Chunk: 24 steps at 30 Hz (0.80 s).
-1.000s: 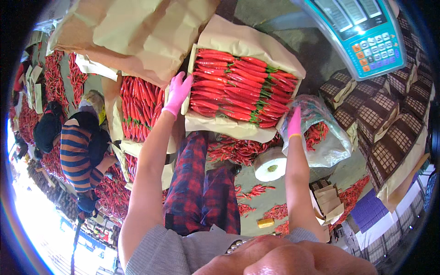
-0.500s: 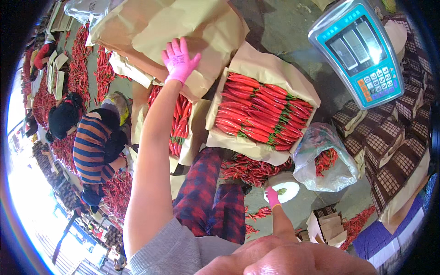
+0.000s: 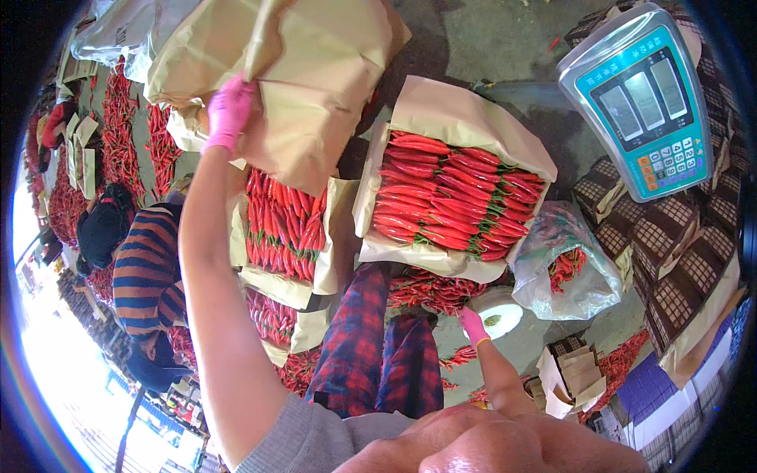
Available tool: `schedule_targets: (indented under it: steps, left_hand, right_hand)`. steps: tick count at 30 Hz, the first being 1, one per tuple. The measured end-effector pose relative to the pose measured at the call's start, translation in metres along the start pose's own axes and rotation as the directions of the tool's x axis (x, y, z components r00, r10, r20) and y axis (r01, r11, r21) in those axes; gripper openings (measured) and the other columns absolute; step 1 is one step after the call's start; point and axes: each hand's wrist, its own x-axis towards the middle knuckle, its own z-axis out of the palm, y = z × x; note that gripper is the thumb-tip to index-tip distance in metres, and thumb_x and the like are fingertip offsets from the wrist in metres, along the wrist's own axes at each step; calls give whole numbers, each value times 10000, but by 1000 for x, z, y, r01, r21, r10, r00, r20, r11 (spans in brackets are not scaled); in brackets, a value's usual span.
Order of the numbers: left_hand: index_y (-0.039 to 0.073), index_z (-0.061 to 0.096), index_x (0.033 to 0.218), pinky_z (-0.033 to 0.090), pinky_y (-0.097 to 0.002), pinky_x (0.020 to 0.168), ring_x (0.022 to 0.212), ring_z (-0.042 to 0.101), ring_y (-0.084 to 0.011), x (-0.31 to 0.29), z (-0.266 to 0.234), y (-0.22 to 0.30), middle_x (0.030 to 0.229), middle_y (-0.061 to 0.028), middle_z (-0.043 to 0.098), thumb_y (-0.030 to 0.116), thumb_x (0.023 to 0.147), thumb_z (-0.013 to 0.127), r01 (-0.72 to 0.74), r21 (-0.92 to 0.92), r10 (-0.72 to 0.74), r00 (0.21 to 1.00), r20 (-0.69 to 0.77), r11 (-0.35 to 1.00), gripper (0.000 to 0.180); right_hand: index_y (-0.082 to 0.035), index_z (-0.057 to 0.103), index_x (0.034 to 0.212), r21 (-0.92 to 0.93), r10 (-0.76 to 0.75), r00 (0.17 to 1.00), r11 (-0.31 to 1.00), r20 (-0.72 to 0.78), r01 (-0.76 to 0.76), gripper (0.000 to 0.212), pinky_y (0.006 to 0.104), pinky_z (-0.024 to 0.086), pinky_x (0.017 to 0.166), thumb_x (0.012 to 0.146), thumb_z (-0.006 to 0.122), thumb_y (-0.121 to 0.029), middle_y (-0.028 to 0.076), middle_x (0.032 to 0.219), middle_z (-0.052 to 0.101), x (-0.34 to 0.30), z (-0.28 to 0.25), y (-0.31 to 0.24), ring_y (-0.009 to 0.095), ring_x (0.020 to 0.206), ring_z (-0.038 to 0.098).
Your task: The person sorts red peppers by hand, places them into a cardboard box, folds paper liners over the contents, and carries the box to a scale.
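My left hand (image 3: 230, 112), in a pink glove, is closed on the edge of a large sheet of brown paper (image 3: 331, 87), which creases up from the fingers. Beneath the sheet's near edge shows a paper-lined box of red chillies (image 3: 284, 225). To its right, another paper-lined box (image 3: 473, 106) holds chillies (image 3: 453, 193) laid in neat rows. Low on the right, my right hand (image 3: 474, 325), also pink-gloved, is at the rim of a white round object (image 3: 500, 314), beside a loose chilli heap (image 3: 430, 290). Its fingers are too small and partly hidden to read.
A blue-and-silver digital scale (image 3: 643, 102) stands at upper right, near stacked brown checked boxes (image 3: 670, 260). A clear plastic bag (image 3: 579, 288) holds chillies. At left, a person in a striped top (image 3: 150, 260) bends among chilli heaps (image 3: 118, 134).
My left hand has gone from lying spread on the paper to gripping its edge, further left. More of the left box's chillies show. The right hand has shifted slightly up on the white object's rim.
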Motion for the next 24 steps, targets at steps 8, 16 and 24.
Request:
schedule_targets:
  steps: [8,16,24]
  left_hand:
    - [101,524,1352,466,-391,967,1140,595,-314,36,-79,26,1238,-137,634,287,900,636,-61,57,66,994,-91,997,501]
    - [217,261,1540,283,-506,1134,1398,356,-314,47,7,52,1511,-127,387,354,845,604,370,337,-457,859,232,866,787]
    - [237,374,1494,180,-491,1180,1433,291,-345,73,61,67,1525,-92,397,569,920,458,250,8,-247,947,204,968,668]
  right_hand:
    - [-71,646,976,-244,-221,973,943,58,229,278,294,424,726,932,549,-327,21,865,590,36,-22,39,133,812,532]
    - [-140,623,818,-141,-124,988,981,94,136,211,248,308,454,906,554,-319,-44,645,495,52,-13,19,89,490,404]
    - [-45,647,993,-231,158,986,959,-51,-166,304,291,438,597,916,551,-323,42,787,601,22,-52,23,134,675,548]
